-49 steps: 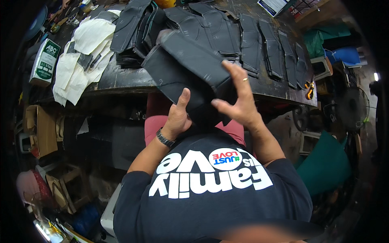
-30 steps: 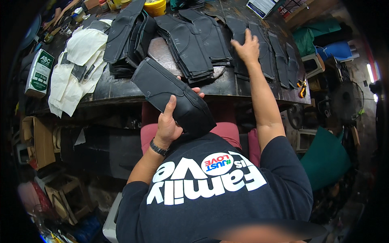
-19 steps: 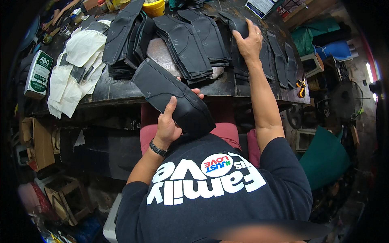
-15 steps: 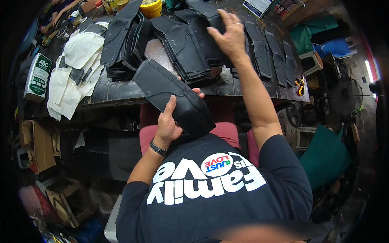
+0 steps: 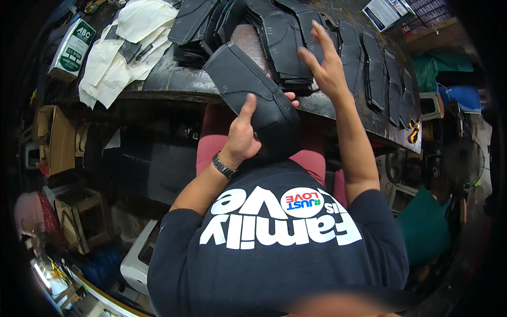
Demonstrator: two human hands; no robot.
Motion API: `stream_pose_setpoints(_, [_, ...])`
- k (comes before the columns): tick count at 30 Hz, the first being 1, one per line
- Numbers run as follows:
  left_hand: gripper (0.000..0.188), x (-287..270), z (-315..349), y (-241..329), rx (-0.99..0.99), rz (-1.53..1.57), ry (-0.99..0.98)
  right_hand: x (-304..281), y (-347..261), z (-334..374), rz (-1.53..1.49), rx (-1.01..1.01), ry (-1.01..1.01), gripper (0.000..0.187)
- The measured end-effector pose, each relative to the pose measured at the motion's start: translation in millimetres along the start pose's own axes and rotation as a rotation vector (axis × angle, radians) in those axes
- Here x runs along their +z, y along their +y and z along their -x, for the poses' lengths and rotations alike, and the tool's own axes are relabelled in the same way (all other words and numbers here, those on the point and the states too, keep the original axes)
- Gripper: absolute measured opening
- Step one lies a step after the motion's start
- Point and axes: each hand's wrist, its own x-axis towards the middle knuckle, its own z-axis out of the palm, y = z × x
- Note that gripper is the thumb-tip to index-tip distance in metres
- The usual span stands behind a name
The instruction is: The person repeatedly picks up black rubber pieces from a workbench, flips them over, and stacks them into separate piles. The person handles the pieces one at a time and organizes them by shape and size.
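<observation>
My left hand [image 5: 243, 140] is closed around a black leather-like panel [image 5: 253, 87] with stitched seams, thumb on top and fingertips showing at its right edge. The panel is tilted in front of my chest, just off the table's near edge. My right hand [image 5: 330, 74] is raised over the right part of the table, fingers apart, with nothing visible in it. Beside it lies a stack of similar black panels [image 5: 282, 47], with another panel stack [image 5: 193, 26] to the left. More black panels [image 5: 374, 74] lie in a row to the right.
On the dark table [image 5: 174, 79], white cut pieces [image 5: 105, 68] overhang the left edge beside a green-and-white tin [image 5: 73, 50]. Orange-and-black cutters [image 5: 414, 131] rest at the right corner. A boxy container [image 5: 388, 13] stands far right. Green sheeting [image 5: 425, 227] and a fan [image 5: 465, 164] are beyond the table.
My right hand has drawn back toward me from the far panels, where it was on a black panel. My left hand keeps its hold. The whole view has shifted, with the table now higher.
</observation>
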Motion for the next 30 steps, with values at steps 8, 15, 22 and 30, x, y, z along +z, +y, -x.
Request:
stream_pose_setpoints(8, [0.04,-3.6,-13.9,-1.3,0.104,-0.147,0.152,7.0,-94.0,107.6,-0.942,0.661,-0.228,0.047])
stream_pose_setpoints(15, [0.042,-29.2,-54.0,33.3,0.394,-0.5,0.039,-59.9,-64.2,71.9,-0.546,0.306,0.212,0.053])
stream_pose_setpoints(22, [0.037,-63.6,-76.4,35.7,0.755,-1.715,0.165,-122.4,45.1,-3.1,-0.739,0.235,0.551,0.048])
stream_pose_setpoints(30, [0.039,-53.1,-75.1,25.0,0.7,-1.908,0.077,-86.7,98.7,-8.6,-0.797,0.496,0.762,0.049])
